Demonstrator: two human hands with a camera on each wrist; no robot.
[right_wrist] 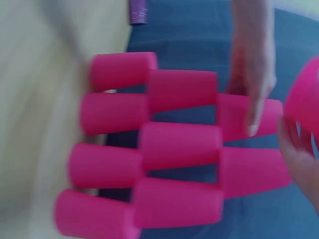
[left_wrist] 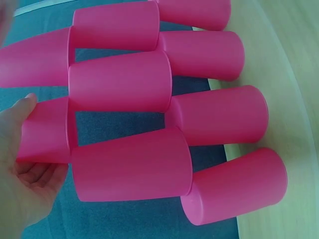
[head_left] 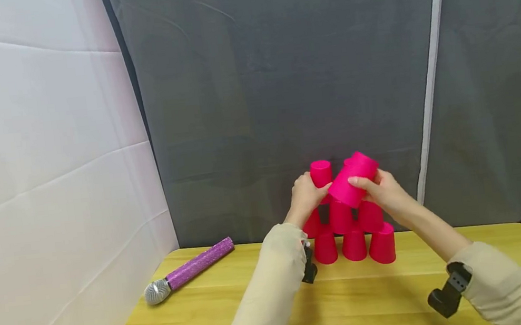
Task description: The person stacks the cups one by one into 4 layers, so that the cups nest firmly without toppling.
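Pyramid of pink cups (head_left: 351, 230) on desk (head_left: 238, 313), upper tier being built. Right hand (head_left: 382, 189) grips a tilted cup (head_left: 353, 179) above the stack; left hand (head_left: 306, 196) curls round a third-row cup (head_left: 321, 173). Next, likely: level the cup and seat it squarely across two cups.

Microphone (head_left: 188, 271) left of cups (head_left: 354, 244) — table (head_left: 352, 306).
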